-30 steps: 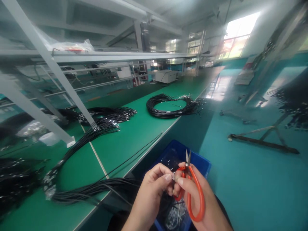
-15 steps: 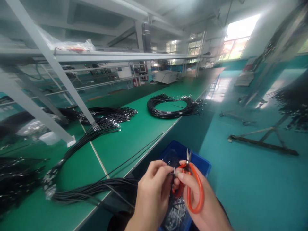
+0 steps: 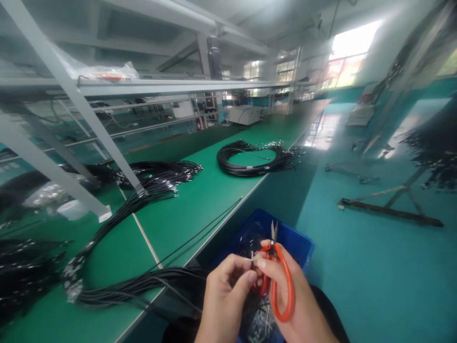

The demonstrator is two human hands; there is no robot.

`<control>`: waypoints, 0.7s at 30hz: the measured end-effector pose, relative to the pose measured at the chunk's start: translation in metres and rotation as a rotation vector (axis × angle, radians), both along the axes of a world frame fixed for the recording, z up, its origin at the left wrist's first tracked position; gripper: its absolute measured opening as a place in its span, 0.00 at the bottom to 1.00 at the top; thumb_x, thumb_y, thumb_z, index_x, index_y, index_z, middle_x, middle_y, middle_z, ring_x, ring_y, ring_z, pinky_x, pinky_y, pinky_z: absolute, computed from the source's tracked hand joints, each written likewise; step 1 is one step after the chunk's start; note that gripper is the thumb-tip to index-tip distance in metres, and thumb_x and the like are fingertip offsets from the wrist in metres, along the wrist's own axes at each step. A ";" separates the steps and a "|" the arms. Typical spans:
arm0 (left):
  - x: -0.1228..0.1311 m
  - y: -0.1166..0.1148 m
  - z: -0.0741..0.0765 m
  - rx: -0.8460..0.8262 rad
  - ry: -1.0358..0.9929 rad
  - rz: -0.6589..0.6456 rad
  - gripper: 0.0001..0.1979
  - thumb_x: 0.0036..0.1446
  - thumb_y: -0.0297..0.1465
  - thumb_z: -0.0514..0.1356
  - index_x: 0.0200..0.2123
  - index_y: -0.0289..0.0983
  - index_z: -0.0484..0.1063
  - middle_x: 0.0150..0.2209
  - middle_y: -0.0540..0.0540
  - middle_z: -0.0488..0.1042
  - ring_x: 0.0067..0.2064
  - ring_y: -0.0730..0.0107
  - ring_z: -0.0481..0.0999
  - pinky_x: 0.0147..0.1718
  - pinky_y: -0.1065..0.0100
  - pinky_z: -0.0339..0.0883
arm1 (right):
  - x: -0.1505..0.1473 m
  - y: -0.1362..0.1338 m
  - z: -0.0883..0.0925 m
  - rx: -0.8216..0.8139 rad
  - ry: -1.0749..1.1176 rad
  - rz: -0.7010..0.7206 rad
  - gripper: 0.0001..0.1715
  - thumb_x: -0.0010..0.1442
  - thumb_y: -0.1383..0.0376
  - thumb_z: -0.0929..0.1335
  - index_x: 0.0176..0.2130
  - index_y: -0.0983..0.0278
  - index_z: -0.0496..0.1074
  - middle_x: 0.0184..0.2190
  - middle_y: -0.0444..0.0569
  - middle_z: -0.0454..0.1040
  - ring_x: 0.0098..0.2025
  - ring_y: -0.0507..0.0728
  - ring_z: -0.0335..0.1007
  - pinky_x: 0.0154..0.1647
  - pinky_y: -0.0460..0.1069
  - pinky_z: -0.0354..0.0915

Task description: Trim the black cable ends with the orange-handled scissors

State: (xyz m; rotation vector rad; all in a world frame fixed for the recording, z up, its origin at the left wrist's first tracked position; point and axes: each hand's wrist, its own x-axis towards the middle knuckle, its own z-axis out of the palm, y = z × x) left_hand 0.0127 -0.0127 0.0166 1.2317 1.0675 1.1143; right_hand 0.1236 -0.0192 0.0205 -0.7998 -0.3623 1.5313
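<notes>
In front of me my right hand holds scissors with orange handles. Their blades point up and away from me, slightly apart. My right thumb and forefinger meet the fingertips of my left hand, which is closed on a thin dark cable end, mostly hidden by the fingers. A small white piece sticks up at the fingertips. Below both hands stands a blue bin with small clear and white scraps in it.
A black cable bundle curves over the green table on my left. Farther along lies a coiled cable bundle. A slanted shelf post stands at the left. On the right is a wheeled rack base.
Both hands have shifted slightly left, with the scissors. My left fingers have changed their pinch, and the thumb now shows lower and apart from the forefinger.
</notes>
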 end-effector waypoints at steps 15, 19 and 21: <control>-0.005 0.005 -0.007 -0.146 -0.181 -0.021 0.12 0.43 0.36 0.67 0.23 0.33 0.71 0.21 0.49 0.69 0.21 0.77 0.61 0.19 0.77 0.56 | 0.008 0.007 -0.002 0.171 -0.225 -0.009 0.20 0.46 0.66 0.74 0.38 0.60 0.65 0.22 0.39 0.70 0.21 0.48 0.61 0.23 0.43 0.59; -0.006 0.007 -0.007 -0.120 -0.131 -0.002 0.13 0.43 0.38 0.67 0.23 0.33 0.71 0.21 0.50 0.68 0.20 0.78 0.61 0.18 0.76 0.56 | 0.013 0.003 -0.008 0.194 -0.489 -0.128 0.18 0.49 0.64 0.72 0.39 0.58 0.65 0.28 0.41 0.73 0.30 0.52 0.68 0.32 0.46 0.65; -0.006 0.008 -0.009 -0.108 -0.112 -0.011 0.14 0.44 0.38 0.66 0.23 0.33 0.70 0.20 0.51 0.66 0.20 0.79 0.60 0.19 0.77 0.55 | 0.012 0.002 -0.008 0.212 -0.591 -0.156 0.17 0.50 0.64 0.72 0.40 0.57 0.65 0.32 0.43 0.74 0.35 0.54 0.70 0.38 0.48 0.66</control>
